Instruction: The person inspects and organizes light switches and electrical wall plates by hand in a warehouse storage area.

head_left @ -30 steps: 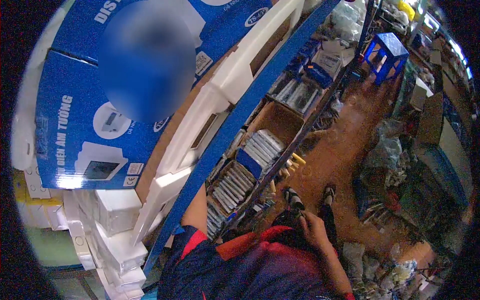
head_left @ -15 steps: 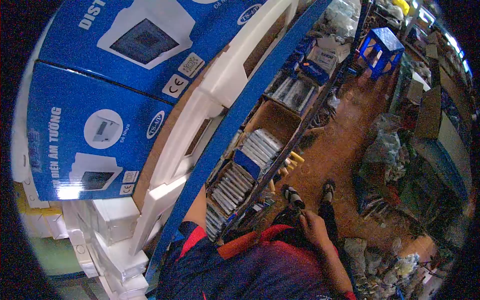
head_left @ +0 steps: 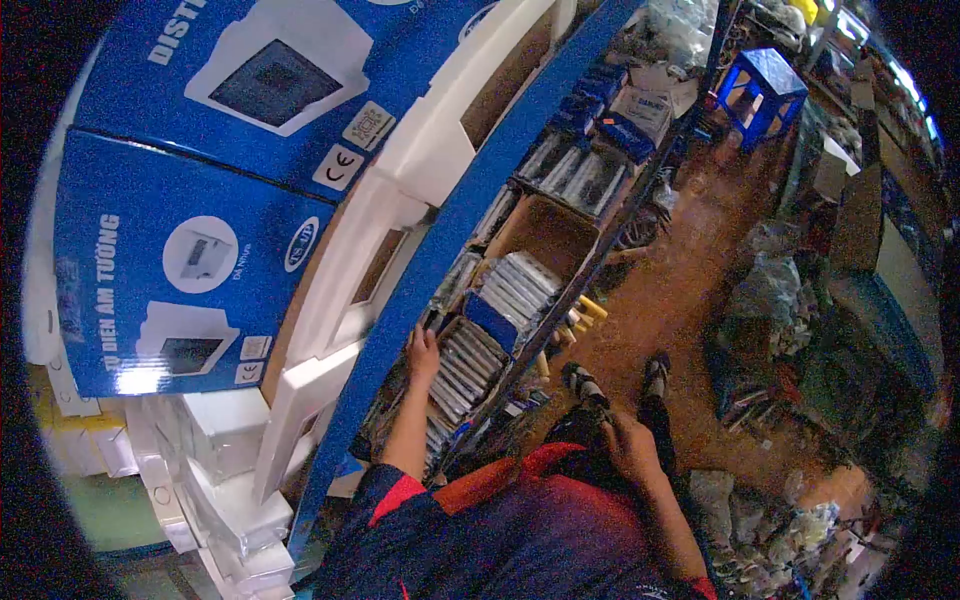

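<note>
My left hand (head_left: pixel 423 352) reaches onto the shelf, its fingers stretched forward at the left edge of a box packed with a row of flat, plastic-wrapped items (head_left: pixel 468 365). Nothing shows in its grasp. Lower down, my right hand (head_left: pixel 632 447) is in front of my legs with its fingers curled together. Whatever it may hold is too small and dark to make out. Beyond my left hand stands another row of pale wrapped items (head_left: pixel 518 290), beside an open brown carton compartment (head_left: pixel 548 238).
Large blue printed boxes (head_left: pixel 190 270) and white plastic frames (head_left: pixel 395 210) rise on the left behind a blue shelf edge (head_left: pixel 470 220). A blue stool (head_left: pixel 765 90) stands down the aisle. Plastic bags (head_left: pixel 770 290) and cartons crowd the right side of the brown floor (head_left: pixel 650 290).
My left forearm and hand have come into view, reaching up over the packed shelf. The view has shifted slightly. My right hand stays near the same spot, fingers still curled.
</note>
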`<action>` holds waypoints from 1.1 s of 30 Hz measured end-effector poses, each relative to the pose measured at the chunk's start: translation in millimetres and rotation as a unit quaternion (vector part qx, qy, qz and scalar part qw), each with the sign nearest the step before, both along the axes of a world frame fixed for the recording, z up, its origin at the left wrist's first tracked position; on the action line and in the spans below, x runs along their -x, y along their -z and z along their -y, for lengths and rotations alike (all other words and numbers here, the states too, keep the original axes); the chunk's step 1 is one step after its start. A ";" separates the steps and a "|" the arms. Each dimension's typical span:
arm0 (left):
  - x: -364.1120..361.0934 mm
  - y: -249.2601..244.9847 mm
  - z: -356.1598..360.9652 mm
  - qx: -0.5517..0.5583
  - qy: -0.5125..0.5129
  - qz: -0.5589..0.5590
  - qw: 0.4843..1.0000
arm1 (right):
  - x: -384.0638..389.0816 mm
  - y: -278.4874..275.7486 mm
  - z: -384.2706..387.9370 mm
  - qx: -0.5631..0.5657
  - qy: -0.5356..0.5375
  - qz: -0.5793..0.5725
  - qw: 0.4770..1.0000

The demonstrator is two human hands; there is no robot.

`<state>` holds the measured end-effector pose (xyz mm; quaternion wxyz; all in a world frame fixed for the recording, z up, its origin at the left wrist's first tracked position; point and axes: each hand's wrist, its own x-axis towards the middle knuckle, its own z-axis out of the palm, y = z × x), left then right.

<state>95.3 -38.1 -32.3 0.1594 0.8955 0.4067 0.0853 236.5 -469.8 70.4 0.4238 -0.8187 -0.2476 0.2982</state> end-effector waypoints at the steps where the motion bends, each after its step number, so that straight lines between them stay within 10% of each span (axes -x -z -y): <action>1: -3.1 -9.5 1.6 0.047 -0.029 0.025 0.998 | 0.4 1.3 0.8 -0.002 0.004 -0.002 1.000; 3: -3.9 -13.0 -10.3 0.074 -0.042 0.003 0.996 | 0.7 2.9 2.9 -0.004 0.013 -0.004 1.000; 5: 23.4 28.9 -55.5 -0.191 0.090 0.056 0.976 | -1.4 -2.2 5.6 0.007 0.012 -0.001 1.000; 8: 36.9 14.5 -90.4 -0.001 0.026 -0.151 0.988 | -3.2 -8.9 10.5 -0.009 0.022 0.004 1.000; 11: 15.5 -15.8 -72.5 0.090 -0.086 -0.114 0.986 | -3.9 -13.2 14.5 -0.013 0.040 0.002 0.999; 21: 26.0 27.0 -98.2 -0.119 -0.022 -0.023 0.992 | 1.0 -4.1 16.7 0.059 0.014 0.029 0.998; 24: 65.9 90.4 -159.4 0.014 -0.052 -0.068 0.996 | -0.1 -5.9 15.8 0.030 0.021 0.024 0.999; 33: 50.4 50.6 -124.6 -0.119 0.053 -0.111 0.985 | 4.0 -9.0 5.3 0.050 0.022 -0.018 0.998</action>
